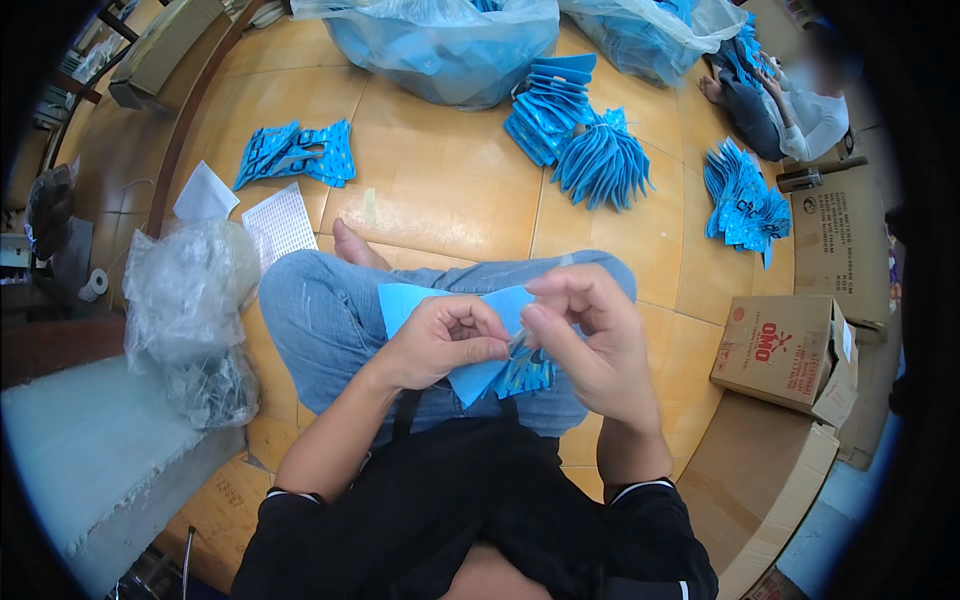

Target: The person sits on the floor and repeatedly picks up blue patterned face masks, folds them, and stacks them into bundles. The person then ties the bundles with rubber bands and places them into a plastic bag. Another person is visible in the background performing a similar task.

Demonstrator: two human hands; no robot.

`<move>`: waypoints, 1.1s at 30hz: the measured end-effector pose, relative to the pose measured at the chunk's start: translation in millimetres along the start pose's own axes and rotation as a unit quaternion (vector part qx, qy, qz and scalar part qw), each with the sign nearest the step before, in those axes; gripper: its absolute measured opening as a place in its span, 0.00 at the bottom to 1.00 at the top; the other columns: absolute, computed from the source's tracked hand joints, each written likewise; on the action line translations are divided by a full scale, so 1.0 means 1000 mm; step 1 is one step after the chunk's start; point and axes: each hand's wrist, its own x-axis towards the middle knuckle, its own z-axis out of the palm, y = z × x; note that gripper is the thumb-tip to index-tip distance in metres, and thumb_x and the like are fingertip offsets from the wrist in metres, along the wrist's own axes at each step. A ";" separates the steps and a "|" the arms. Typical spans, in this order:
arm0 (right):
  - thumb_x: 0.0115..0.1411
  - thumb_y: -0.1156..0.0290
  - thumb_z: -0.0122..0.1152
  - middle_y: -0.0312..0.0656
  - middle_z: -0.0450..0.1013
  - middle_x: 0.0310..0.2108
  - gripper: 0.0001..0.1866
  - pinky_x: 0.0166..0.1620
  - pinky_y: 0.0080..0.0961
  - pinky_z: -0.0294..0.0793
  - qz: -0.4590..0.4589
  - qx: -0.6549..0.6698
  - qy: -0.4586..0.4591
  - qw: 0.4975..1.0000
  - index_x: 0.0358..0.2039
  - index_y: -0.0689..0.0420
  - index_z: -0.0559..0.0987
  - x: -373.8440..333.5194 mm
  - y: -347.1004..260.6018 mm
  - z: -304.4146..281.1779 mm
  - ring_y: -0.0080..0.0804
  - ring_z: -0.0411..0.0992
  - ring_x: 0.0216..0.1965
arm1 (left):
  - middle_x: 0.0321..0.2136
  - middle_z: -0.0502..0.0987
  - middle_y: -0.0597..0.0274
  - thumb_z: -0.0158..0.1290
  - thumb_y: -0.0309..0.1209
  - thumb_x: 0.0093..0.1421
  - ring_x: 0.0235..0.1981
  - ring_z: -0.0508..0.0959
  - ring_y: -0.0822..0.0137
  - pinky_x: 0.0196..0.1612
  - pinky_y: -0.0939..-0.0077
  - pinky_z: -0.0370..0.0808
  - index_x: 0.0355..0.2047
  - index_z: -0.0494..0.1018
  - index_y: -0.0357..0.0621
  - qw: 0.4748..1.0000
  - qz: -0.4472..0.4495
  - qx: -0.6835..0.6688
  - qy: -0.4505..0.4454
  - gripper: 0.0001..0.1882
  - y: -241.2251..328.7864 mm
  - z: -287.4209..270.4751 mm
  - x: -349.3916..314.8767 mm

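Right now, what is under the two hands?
Blue pieces, plain and patterned, with the jeans below. Whatever the left hand and right hand directly cover is hidden, including parts of those pieces.

Small informal workshop or packing spot, run at floor level; can't tell if it's inside a home. You're sitting cross-legged on a tan tiled floor [440, 160], blue pieces [475, 382] in your lap. Batch goods all around you: fanned blue bundles [600, 162] ahead, big clear bags [440, 60] stuffed with more blue. A second person [815, 115] sits on the floor, ahead and to your right, with similar blue goods. Cardboard boxes [765, 345] on your right; crumpled clear plastic [190, 270] and a sheet marked in rows [280, 225] on your left.
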 end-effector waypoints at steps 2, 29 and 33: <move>0.58 0.80 0.57 0.33 0.70 0.25 0.11 0.29 0.16 0.70 0.003 -0.044 0.001 0.999 0.42 0.62 0.72 0.004 -0.001 0.006 0.18 0.70 0.25 | 0.32 0.77 0.64 0.56 0.24 0.58 0.35 0.76 0.77 0.40 0.83 0.73 0.37 0.73 0.37 1.000 0.009 0.023 -0.013 0.07 0.003 0.000 0.000; 0.51 0.76 0.62 0.40 0.71 0.23 0.09 0.27 0.29 0.72 -0.067 -0.218 -0.244 0.943 0.35 0.56 0.80 -0.034 -0.018 0.006 0.37 0.72 0.23 | 0.30 0.78 0.55 0.56 0.19 0.55 0.35 0.79 0.67 0.41 0.75 0.76 0.28 0.72 0.38 0.985 0.048 -0.102 0.132 0.04 -0.019 -0.013 -0.011; 0.49 0.77 0.63 0.41 0.72 0.26 0.12 0.25 0.27 0.71 -0.059 -0.276 -0.113 0.953 0.38 0.58 0.80 -0.027 -0.019 -0.001 0.34 0.72 0.24 | 0.30 0.78 0.57 0.57 0.19 0.55 0.34 0.79 0.69 0.40 0.76 0.76 0.27 0.72 0.39 0.992 0.043 -0.049 0.104 0.05 -0.018 -0.012 -0.007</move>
